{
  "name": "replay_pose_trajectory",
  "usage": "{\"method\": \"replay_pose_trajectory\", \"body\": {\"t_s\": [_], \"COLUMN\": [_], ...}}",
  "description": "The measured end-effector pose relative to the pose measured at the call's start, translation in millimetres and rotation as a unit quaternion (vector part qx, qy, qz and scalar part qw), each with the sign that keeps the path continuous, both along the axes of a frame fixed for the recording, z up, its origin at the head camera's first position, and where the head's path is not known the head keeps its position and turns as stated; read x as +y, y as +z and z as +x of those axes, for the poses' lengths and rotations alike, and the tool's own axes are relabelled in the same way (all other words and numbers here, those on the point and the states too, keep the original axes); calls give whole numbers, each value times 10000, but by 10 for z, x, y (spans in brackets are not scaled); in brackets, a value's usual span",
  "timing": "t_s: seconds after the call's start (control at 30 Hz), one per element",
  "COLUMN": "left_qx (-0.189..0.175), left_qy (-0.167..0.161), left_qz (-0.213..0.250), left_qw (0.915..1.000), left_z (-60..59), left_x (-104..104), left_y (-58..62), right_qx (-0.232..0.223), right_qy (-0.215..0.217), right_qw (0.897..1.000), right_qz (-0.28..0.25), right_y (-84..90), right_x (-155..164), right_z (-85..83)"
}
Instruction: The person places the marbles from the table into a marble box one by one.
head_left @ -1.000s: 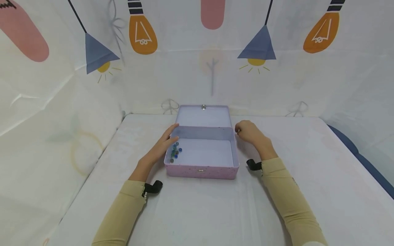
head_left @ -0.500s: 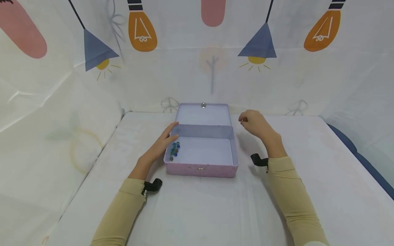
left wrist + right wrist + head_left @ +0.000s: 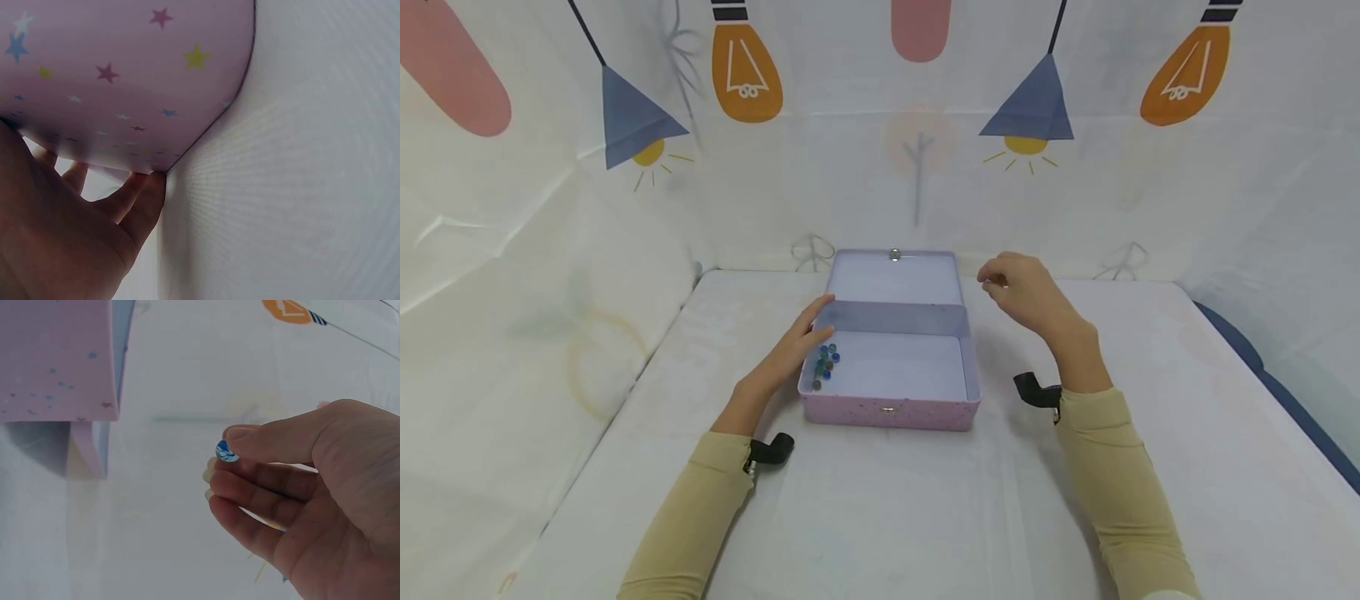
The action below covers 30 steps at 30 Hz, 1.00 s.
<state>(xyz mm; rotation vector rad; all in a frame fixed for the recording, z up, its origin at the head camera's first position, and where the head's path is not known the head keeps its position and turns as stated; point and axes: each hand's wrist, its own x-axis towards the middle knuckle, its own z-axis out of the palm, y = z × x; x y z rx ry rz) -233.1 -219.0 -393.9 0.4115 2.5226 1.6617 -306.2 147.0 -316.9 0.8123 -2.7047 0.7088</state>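
1. Since the earlier pictures, the right hand [image 3: 1026, 292] has risen off the table [image 3: 880, 500] and drifted back, and now hangs beside the raised lid [image 3: 897, 279] of the box [image 3: 891, 410]; the left hand [image 3: 782, 354] has stayed at the box's left wall.
2. The right hand pinches a small blue marble [image 3: 225, 452] between thumb and forefinger, its other fingers loosely curled beneath.
3. The left hand lies with straight fingers pressed against the pink starred side of the box, gripping nothing.
4. More marbles [image 3: 825, 363] sit clustered in the box's near-left corner.
5. The marble looks hard, smooth and light, so it is likely to slip or roll; a firm fingertip pinch across its middle suits it best.
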Motion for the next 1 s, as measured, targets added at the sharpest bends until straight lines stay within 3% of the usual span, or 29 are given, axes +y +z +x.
{"method": "replay_pose_trajectory", "body": {"t_s": [0.27, 0.67, 0.77, 0.87, 0.93, 1.0], "left_qx": [54, 33, 92, 81, 98, -1], "left_qy": [-22, -7, 20, 24, 32, 23], "left_qz": [-12, -26, -23, -43, -69, -49], "left_qw": [10000, 10000, 10000, 10000, 9999, 10000], "left_z": [1, 33, -27, -32, -22, 35], "left_x": [2, 14, -13, -12, -9, 14], "left_y": [8, 22, -81, -86, -75, 21], "right_qx": [157, -37, -198, -246, -304, -366], "right_qy": [498, 1108, 1228, 1392, 1471, 1543], "right_qw": [9985, 9929, 9908, 9883, 9868, 9851], "right_qz": [146, 434, 530, 579, 607, 659], "right_y": [24, -65, -97, -159, -198, -236], "right_x": [-200, -513, -579, -640, -677, -715], "right_z": [166, 383, 445, 481, 500, 509]}}
